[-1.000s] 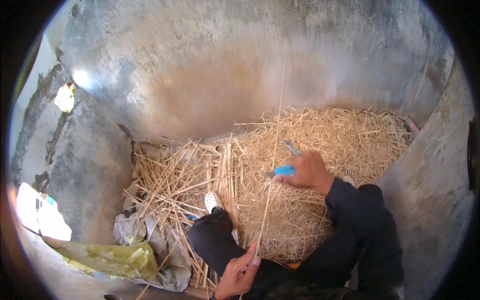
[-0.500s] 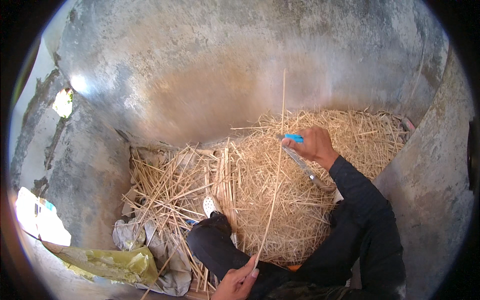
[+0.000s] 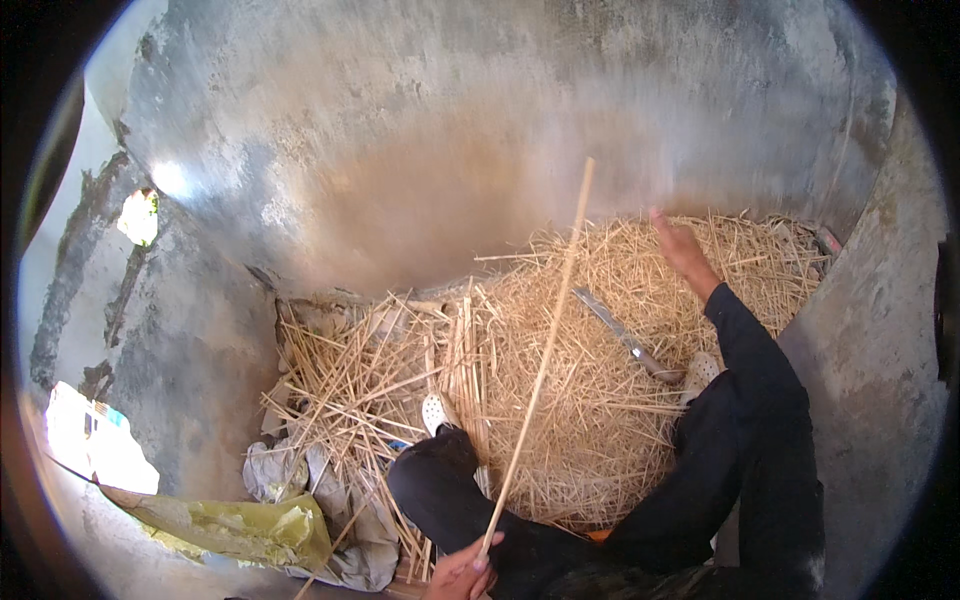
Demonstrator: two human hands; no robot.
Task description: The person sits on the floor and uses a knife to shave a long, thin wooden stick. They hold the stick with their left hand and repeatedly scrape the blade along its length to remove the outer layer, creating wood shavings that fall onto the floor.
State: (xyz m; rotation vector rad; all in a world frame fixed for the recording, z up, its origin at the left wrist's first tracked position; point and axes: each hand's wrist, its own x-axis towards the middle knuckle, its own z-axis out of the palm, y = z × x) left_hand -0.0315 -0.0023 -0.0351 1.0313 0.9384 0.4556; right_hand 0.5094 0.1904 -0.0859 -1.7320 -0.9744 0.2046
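My left hand [image 3: 462,572], at the lower edge, pinches the near end of a long, thin bamboo strip [image 3: 541,372]. The strip slants up and away to the right, its far end free in front of the wall. My right hand [image 3: 686,252] is away from the strip, above the far right of the shavings. It is curled and blurred, with one finger or thumb pointing up; what it holds is hidden. Below it a long-bladed knife [image 3: 632,345] with a brown handle lies on the pile of shavings [image 3: 560,450], near my right foot.
Loose bamboo strips [image 3: 345,375] lie to the left, beside a bundle [image 3: 462,360]. Concrete walls [image 3: 420,150] stand close at the back and sides. A yellowish sheet [image 3: 270,530] and grey sacking [image 3: 365,545] lie at lower left. My bent legs [image 3: 435,485] frame the pile.
My right hand has left the strip and swung up to the right; the blue-handled tool seen in it no longer shows. The strip's far end has tilted right; my left hand still grips it.
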